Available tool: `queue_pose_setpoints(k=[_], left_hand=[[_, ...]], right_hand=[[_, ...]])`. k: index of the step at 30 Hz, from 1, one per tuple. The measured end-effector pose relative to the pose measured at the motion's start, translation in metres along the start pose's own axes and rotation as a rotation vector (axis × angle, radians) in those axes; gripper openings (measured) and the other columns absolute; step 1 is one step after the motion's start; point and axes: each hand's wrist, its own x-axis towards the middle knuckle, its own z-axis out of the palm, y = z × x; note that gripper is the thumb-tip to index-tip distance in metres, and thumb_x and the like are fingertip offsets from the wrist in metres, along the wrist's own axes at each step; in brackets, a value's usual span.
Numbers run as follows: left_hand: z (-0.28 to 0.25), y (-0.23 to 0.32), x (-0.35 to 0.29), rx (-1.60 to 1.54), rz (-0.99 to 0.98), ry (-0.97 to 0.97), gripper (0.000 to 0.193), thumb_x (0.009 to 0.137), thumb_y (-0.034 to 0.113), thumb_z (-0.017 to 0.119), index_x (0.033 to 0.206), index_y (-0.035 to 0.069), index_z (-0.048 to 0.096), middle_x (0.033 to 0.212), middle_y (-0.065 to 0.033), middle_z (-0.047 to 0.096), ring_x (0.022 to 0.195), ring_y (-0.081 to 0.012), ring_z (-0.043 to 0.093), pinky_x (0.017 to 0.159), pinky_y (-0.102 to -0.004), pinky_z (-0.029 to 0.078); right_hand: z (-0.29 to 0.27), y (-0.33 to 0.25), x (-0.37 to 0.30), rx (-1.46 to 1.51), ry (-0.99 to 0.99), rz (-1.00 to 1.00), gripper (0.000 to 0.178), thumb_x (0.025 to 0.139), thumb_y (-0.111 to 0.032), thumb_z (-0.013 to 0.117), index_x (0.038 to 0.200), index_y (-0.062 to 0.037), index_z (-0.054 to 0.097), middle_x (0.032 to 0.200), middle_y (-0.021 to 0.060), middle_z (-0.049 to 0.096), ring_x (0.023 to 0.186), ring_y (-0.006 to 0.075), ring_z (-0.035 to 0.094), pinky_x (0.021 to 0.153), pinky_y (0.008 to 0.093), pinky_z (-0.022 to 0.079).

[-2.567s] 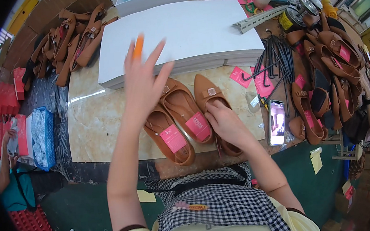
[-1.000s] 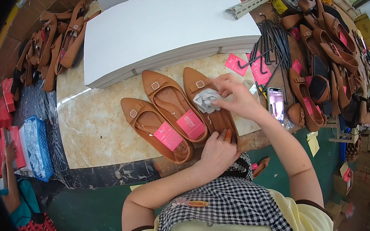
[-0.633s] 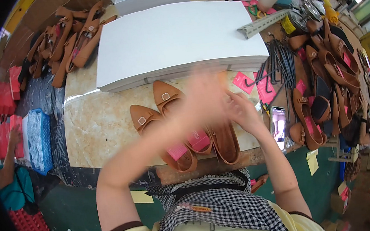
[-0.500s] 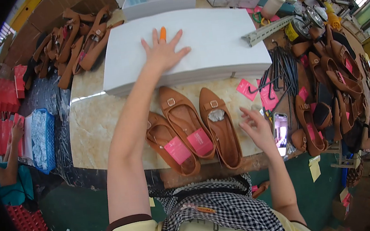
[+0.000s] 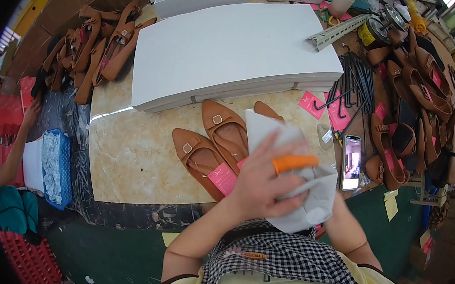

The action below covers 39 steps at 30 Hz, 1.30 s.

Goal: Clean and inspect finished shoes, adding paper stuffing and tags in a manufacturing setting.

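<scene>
My left hand [image 5: 267,179], an orange finger cot on one finger, is closed over a crumpled sheet of white paper [image 5: 321,190] in front of my body. Motion smears the fingers somewhat. Behind the paper my right hand is hidden; only its forearm shows below. Three brown pointed flats lie on the marbled tabletop: a left shoe [image 5: 190,148] with a square buckle and pink tag [image 5: 222,179], a middle shoe [image 5: 220,123], and a third shoe [image 5: 267,110] of which just the toe peeks out past the paper. A thick stack of white paper [image 5: 228,45] lies beyond them.
A lit phone [image 5: 350,163], pink tags [image 5: 311,105] and black hex keys [image 5: 356,78] lie to the right. More brown shoes are piled at far left [image 5: 87,51] and right [image 5: 419,88]. A slotted metal bar [image 5: 338,31] overlaps the stack. Co-workers sit at both sides.
My left hand has come off the stack toward me and now grips a white sheet. The sheet covers the right-hand shoe and my right hand, which was visible beside that shoe.
</scene>
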Motion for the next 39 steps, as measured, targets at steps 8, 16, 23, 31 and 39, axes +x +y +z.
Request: queue_pose_setpoints(k=[8, 16, 23, 31, 39], left_hand=[[-0.021, -0.01, -0.005, -0.988, -0.939, 0.491, 0.048, 0.102, 0.017, 0.039, 0.146, -0.002, 0.036, 0.146, -0.011, 0.046, 0.128, -0.0218, 0.049, 0.11, -0.0334, 0.034], [0.019, 0.003, -0.058, 0.32, -0.394, -0.153, 0.036, 0.087, 0.031, 0.062, 0.101, -0.001, 0.069, 0.104, -0.0234, 0.065, 0.11, -0.0394, 0.058, 0.103, -0.0481, 0.039], [0.043, -0.003, -0.081, 0.392, -0.444, -0.359, 0.045, 0.084, 0.039, 0.065, 0.1, -0.003, 0.069, 0.1, -0.0206, 0.067, 0.104, -0.0325, 0.061, 0.094, -0.0395, 0.042], [0.013, 0.005, -0.038, 0.485, -0.372, -0.612, 0.048, 0.088, 0.045, 0.059, 0.09, -0.001, 0.071, 0.095, -0.0214, 0.069, 0.096, -0.0287, 0.066, 0.091, -0.0419, 0.042], [-0.036, -0.202, 0.098, 0.929, -0.433, -0.108, 0.055, 0.095, 0.052, 0.048, 0.14, 0.02, 0.051, 0.148, -0.0246, 0.037, 0.145, -0.0404, 0.02, 0.111, -0.0691, 0.011]], right_hand=[[0.084, -0.035, 0.03, -1.05, 0.064, -0.768, 0.09, 0.071, -0.008, 0.076, 0.148, -0.0013, 0.031, 0.146, 0.0257, 0.038, 0.133, 0.0374, 0.043, 0.107, 0.0448, 0.04], [0.049, 0.006, 0.107, -1.432, 0.207, -0.551, 0.033, 0.069, -0.001, 0.066, 0.101, -0.005, 0.068, 0.092, 0.0092, 0.055, 0.092, 0.0286, 0.061, 0.081, 0.0374, 0.051], [0.085, -0.003, 0.132, -1.993, 0.359, -0.929, 0.05, 0.072, -0.019, 0.072, 0.12, -0.0069, 0.064, 0.098, 0.0091, 0.058, 0.094, 0.0263, 0.059, 0.081, 0.0375, 0.046], [0.05, -0.006, 0.171, -1.765, 0.333, -0.782, 0.053, 0.075, -0.038, 0.076, 0.116, -0.0069, 0.065, 0.101, 0.0081, 0.063, 0.103, 0.0257, 0.055, 0.088, 0.0381, 0.04], [-0.004, 0.013, 0.073, -1.302, 0.377, -0.901, 0.045, 0.08, -0.021, 0.073, 0.119, -0.0027, 0.063, 0.11, 0.0134, 0.062, 0.112, 0.0319, 0.053, 0.098, 0.042, 0.041]])
